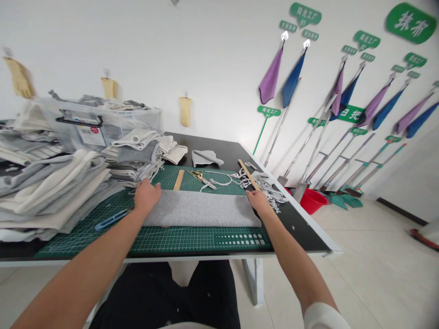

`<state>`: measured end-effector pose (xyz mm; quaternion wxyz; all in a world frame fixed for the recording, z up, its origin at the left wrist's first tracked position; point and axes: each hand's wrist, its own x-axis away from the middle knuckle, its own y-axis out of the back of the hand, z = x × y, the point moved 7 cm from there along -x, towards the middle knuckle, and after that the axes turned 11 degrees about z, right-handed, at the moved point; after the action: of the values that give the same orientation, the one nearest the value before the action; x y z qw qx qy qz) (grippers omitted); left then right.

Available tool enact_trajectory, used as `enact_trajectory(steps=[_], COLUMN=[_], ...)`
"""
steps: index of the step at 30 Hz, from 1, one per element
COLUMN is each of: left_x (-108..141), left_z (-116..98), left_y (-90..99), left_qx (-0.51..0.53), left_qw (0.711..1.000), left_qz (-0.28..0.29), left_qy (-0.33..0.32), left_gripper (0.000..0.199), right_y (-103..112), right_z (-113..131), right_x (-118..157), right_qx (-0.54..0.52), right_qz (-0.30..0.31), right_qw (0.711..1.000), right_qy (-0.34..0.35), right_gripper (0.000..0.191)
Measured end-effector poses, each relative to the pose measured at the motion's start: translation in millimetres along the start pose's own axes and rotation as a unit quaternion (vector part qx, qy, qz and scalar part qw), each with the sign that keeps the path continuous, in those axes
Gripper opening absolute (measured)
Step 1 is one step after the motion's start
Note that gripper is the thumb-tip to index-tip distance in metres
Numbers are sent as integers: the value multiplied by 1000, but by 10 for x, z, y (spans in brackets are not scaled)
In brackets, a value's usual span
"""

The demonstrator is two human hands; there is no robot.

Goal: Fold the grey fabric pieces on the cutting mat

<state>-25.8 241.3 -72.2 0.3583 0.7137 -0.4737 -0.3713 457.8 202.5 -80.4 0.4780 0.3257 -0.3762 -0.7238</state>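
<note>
A long strip of grey fabric (202, 208) lies flat across the green cutting mat (192, 244). Its left end is in my left hand (146, 197), closed at the upper corner with the thumb to the right. My right hand (258, 201) pinches the upper right corner. Beyond the strip lie gold-handled scissors (204, 179) among thin fabric offcuts. One wooden ruler (179, 180) shows partly behind the strip's upper edge. A second wooden ruler (248, 174) runs toward my right hand. A blue utility knife (111, 220) rests left of my left forearm.
Stacked folded fabric (51, 196) covers the table's left side, with a clear plastic bin (113, 121) of cloth behind. Curled grey scraps (269, 187) are heaped at the right. A loose grey piece (206, 157) lies at the back. A red bucket (313, 201) stands on the floor.
</note>
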Motion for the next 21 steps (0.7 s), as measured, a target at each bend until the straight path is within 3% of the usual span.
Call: enact_trajectory(steps=[3, 6, 13, 18, 21], left_x=[70, 161, 586, 1021, 1286], left_z=[-59, -225, -542, -567, -613], left_y=[111, 173, 193, 105, 58], left_qx=[-21, -46, -103, -114, -104], left_qw=[999, 997, 982, 968, 959], left_qz=[-21, 2, 51, 81, 69], left_qy=[-12, -54, -147, -207, -254], left_gripper=[51, 41, 37, 38, 38], right_y=[93, 86, -252, -434, -525], right_z=[80, 313, 1016, 1185, 1229], right_x=[63, 190, 807, 1145, 1311], right_qx=[41, 76, 124, 132, 136], right_qz=[-31, -27, 52, 99, 135], right_qw=[999, 995, 962, 944, 931], right_qy=[-1, 51, 238, 287, 309], right_gripper=[39, 37, 29, 34, 44])
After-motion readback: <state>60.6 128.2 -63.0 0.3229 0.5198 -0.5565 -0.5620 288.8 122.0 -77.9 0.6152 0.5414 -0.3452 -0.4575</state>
